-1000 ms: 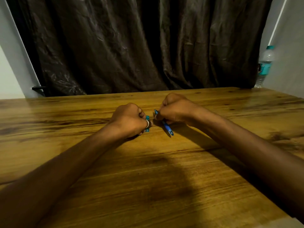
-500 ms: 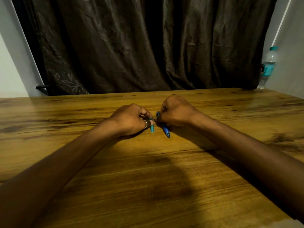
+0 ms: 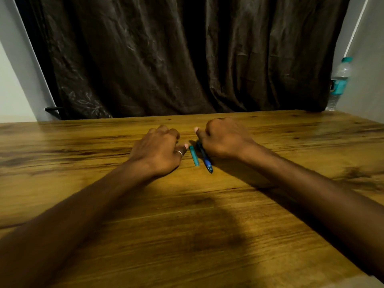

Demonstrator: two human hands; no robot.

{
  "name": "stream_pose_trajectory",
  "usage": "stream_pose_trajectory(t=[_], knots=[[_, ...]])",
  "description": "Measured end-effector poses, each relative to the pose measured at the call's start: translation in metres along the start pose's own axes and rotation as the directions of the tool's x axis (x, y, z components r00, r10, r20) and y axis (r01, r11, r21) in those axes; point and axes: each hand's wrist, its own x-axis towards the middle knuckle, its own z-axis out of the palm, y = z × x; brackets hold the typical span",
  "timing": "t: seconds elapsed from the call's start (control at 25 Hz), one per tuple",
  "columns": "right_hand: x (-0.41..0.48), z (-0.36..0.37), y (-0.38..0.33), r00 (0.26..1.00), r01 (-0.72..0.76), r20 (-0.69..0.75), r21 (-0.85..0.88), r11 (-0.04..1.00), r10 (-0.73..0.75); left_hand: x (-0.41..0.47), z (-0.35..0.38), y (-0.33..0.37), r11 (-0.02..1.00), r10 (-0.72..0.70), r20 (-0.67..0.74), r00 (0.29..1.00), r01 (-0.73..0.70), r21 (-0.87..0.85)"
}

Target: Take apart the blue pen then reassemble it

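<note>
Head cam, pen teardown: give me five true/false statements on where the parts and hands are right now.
1. The teal pen piece lies on the wooden table between the two hands. True.
2. The left hand is lifting the teal piece off the table. False: the piece lies flat beside that hand's thumb.
3. The dark blue pen body lies right of the teal piece, its far end under the right hand. True.
4. The two pen parts are joined. False: a strip of table shows between them.
5. The water bottle stands at the table's far left. False: it is at the far right, beside the dark curtain.
</note>
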Motion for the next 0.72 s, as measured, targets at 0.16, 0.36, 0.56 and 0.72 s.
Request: stream_pose_trajectory(t=[0.16, 0.36, 0.56, 0.72], knots=[[-0.011, 0.003, -0.002, 0.998, -0.028, -0.057, -0.042, 0.999, 0.025, -0.001, 0.007, -0.001, 0.993, 0.011, 0.063, 0.998, -0.018, 0.119], [-0.031, 0.009, -0.015, 0.986, -0.101, -0.131, 0.021, 0.995, 0.103, -0.015, 0.012, -0.003, 0.991, 0.027, -0.009, 1.000, -0.026, 0.128], [-0.066, 0.012, -0.022, 0.989, -0.143, -0.009, 0.132, 0.981, 0.145, -0.033, -0.005, 0.005, 0.996, -0.088, 0.069, 0.994, 0.089, -0.011], [-0.073, -0.014, -0.049, 0.942, -0.301, 0.177, 0.080, 0.950, 0.284, -0.037, -0.030, 0.016, 0.990, -0.110, 0.221, 0.969, 0.128, -0.068]])
